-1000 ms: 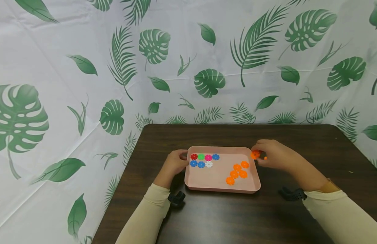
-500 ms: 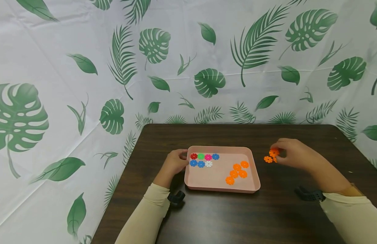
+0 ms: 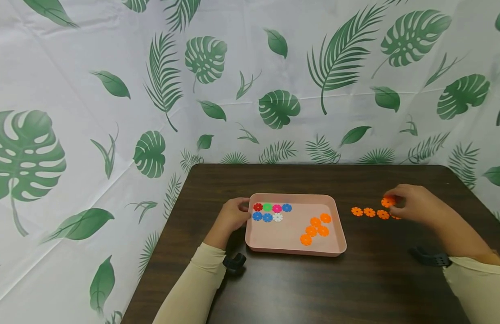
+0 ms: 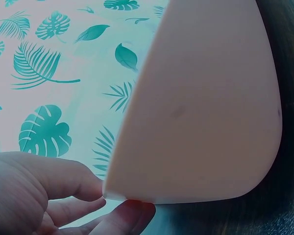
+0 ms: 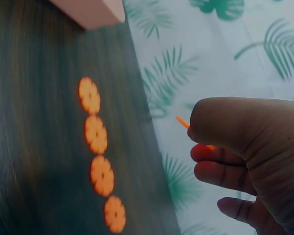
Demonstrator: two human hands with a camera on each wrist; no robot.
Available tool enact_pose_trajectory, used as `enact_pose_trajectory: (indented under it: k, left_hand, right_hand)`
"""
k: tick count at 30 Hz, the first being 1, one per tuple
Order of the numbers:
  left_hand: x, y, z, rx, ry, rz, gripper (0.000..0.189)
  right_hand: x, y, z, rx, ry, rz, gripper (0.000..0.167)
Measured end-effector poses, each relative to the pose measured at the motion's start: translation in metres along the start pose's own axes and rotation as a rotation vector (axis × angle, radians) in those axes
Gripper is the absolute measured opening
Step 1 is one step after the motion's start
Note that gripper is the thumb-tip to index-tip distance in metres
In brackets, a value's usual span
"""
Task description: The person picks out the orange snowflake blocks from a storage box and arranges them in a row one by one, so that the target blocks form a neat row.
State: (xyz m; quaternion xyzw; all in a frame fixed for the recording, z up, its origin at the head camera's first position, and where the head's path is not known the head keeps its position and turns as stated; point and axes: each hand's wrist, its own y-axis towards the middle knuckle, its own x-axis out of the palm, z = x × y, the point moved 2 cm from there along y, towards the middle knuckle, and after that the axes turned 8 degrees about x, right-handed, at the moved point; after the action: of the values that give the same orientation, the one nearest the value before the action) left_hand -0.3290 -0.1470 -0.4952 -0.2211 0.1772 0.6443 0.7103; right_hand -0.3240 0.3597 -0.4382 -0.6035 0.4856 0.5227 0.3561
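Observation:
My left hand (image 3: pixel 232 214) grips the left rim of a pink tray (image 3: pixel 274 237). In the left wrist view, thumb and fingers pinch the edge of the tray (image 4: pixel 201 107). Right of the tray, my right hand (image 3: pixel 416 204) pinches an orange notched disc (image 3: pixel 388 202) between thumb and fingers. The right wrist view shows this disc (image 5: pixel 182 122) edge-on, mostly hidden by the thumb. Below it on the table runs a row of several orange discs (image 3: pixel 369 212); the fingers overlap its right end in the head view.
Inside the tray lie several loose orange discs (image 3: pixel 311 231) at the right. Two rows of coloured discs, including a red one (image 3: pixel 258 207) and a white one (image 3: pixel 277 218), fill its upper left. A leaf-print sheet (image 3: pixel 242 54) hangs behind the dark table (image 3: pixel 298 288).
My right hand has moved right from the tray's right rim with an orange disc, uncovering the row on the table. The left hand and tray have stayed put.

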Motion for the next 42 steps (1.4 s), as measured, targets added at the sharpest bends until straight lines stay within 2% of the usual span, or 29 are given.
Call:
enact_pose_trajectory:
  k: [11, 17, 21, 26, 34, 42]
  left_hand:
    - [0.002, 0.001, 0.000, 0.011, 0.015, -0.006, 0.057]
    - [0.003, 0.002, -0.001, 0.020, 0.008, -0.009, 0.057]
    - [0.003, 0.003, -0.002, -0.004, 0.019, -0.007, 0.057]
    - [0.004, 0.003, -0.003, -0.023, 0.017, -0.006, 0.057]
    - [0.003, 0.003, -0.002, -0.008, -0.007, -0.001, 0.057]
    - [0.003, 0.002, -0.002, -0.009, 0.014, 0.000, 0.058]
  right_hand:
    - [0.019, -0.011, 0.054, 0.191, 0.053, -0.074, 0.045]
    - [0.034, -0.017, 0.082, 0.244, 0.082, -0.078, 0.047]
    - [0.040, -0.020, 0.094, 0.280, 0.103, -0.086, 0.049]
    - [0.043, -0.021, 0.100, 0.305, 0.109, -0.102, 0.052]
    - [0.047, -0.020, 0.101, 0.321, 0.117, -0.120, 0.052]
    - [0.054, -0.021, 0.101, 0.311, 0.109, -0.096, 0.050]
